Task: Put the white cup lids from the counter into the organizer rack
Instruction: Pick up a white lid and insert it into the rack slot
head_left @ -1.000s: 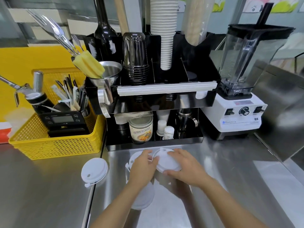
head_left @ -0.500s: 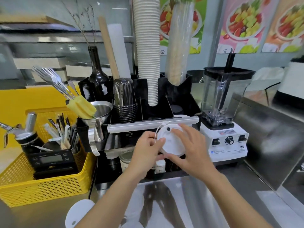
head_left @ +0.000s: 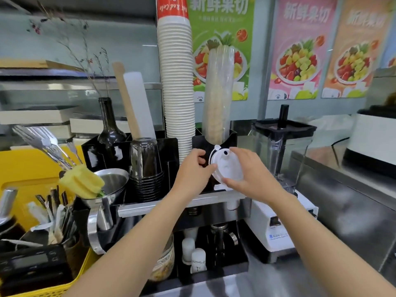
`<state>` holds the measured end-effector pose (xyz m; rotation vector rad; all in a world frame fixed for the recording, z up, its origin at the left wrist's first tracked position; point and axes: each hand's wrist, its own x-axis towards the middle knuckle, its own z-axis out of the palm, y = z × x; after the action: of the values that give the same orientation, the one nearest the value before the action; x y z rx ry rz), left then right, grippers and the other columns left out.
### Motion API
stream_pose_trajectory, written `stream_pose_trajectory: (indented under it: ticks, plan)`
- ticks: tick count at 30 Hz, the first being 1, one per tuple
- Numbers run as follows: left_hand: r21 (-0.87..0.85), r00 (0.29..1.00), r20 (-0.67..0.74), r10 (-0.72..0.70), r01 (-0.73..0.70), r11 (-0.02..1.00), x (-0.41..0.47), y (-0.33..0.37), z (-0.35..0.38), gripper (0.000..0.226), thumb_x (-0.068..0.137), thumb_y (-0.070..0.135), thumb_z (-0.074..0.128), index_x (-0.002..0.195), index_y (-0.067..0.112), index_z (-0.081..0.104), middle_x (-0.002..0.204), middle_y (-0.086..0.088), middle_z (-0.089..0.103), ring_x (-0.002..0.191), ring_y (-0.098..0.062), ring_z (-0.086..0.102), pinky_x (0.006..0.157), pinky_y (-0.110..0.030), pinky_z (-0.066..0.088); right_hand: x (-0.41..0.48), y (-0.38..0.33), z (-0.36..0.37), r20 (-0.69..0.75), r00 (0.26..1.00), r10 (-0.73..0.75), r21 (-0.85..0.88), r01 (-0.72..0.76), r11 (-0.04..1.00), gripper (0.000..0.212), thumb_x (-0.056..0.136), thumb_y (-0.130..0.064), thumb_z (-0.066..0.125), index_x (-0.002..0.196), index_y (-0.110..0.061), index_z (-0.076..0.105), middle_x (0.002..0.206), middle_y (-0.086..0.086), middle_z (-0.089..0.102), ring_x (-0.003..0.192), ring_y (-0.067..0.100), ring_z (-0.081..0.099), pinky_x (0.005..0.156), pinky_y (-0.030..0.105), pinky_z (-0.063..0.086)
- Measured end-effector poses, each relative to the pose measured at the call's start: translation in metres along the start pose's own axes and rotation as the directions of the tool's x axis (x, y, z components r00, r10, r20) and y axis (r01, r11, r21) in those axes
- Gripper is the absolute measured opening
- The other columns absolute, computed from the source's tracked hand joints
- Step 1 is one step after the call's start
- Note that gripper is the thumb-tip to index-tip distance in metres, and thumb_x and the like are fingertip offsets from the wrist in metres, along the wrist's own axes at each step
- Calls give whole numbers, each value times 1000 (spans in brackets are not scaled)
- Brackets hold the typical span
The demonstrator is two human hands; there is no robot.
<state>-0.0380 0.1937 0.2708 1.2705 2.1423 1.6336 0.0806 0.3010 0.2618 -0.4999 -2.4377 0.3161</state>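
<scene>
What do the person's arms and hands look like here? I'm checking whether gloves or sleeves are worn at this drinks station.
Both arms are bare from the bottom of the frame up to the wrists: no sleeve shows. The left hand and the right hand wear no gloves. No watch, bracelet or ring is visible on either. Fingernails look short and unpainted, though detail is soft.

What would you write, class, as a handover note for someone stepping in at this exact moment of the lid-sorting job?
Left hand: pinching the left edge of the white lids.
Right hand: gripping the same lids from the right.
Lids: tilted on edge, in front of the black organizer rack, below the clear cup stack.
Done: lids lifted to the rack.
Left: seat them in a rack slot; the counter is mostly out of view, so check it for more.
</scene>
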Motion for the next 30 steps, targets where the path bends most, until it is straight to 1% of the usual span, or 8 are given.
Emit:
stream_pose_trajectory:
  ticks: [4,7,10,14,19,23,26,30]
  plan:
    - [203,988,24,154,-155,967,23,-9,10,50,91,21,53,138,19,38,142,0,44,129,-18,41,106,-31,32,25,12,-1,129,990,63,-62,-56,996,70,80,-36,65,139,-17,33,142,4,40,131,19,33,103,31,31]
    - [405,964,105,246,-267,874,34,-20,18,38,91,22,49,130,20,50,130,-1,57,124,-20,45,103,-32,32,40,18,2,235,968,86,-135,-55,989,71,78,-38,65,139,-17,34,140,5,41,128,21,37,103,34,36]
    - [600,936,221,273,-351,718,41,-28,25,35,92,22,44,126,21,52,123,0,59,124,-19,42,109,-35,19,51,24,6,362,926,103,-190,-34,981,69,76,-39,67,135,-18,39,128,5,48,115,22,46,95,36,43]
    - [688,906,351,235,-421,591,48,-34,31,36,94,25,36,129,23,47,120,1,60,118,-20,47,114,-43,5,65,27,8,508,847,160,-205,-62,977,60,74,-39,68,124,-16,44,102,2,48,93,22,50,71,31,42]
    - [751,874,444,199,-484,449,55,-34,35,26,92,22,38,107,15,57,97,-4,64,103,-23,53,114,-47,3,72,25,14,598,774,207,-323,-3,946,53,75,-35,66,120,-17,46,108,4,49,92,24,54,65,30,44]
    - [774,849,516,111,-518,364,56,-40,40,26,91,19,38,101,11,60,97,-7,64,107,-24,49,114,-49,-1,75,24,24,672,697,250,-367,20,930,37,76,-19,62,110,-15,48,98,3,43,66,14,44,51,24,34]
    - [771,834,552,23,-520,368,60,-40,43,30,90,19,36,104,11,61,101,-8,64,112,-23,44,114,-49,2,82,26,30,713,649,268,-364,15,931,35,77,-14,60,111,-11,51,89,3,50,65,16,50,56,26,40]
    - [778,809,570,-144,-476,410,64,-33,44,34,90,18,34,114,12,57,117,-11,56,113,-23,39,105,-42,23,86,32,43,767,571,292,-374,28,927,37,79,-13,55,116,-12,53,92,11,63,74,24,56,69,35,47]
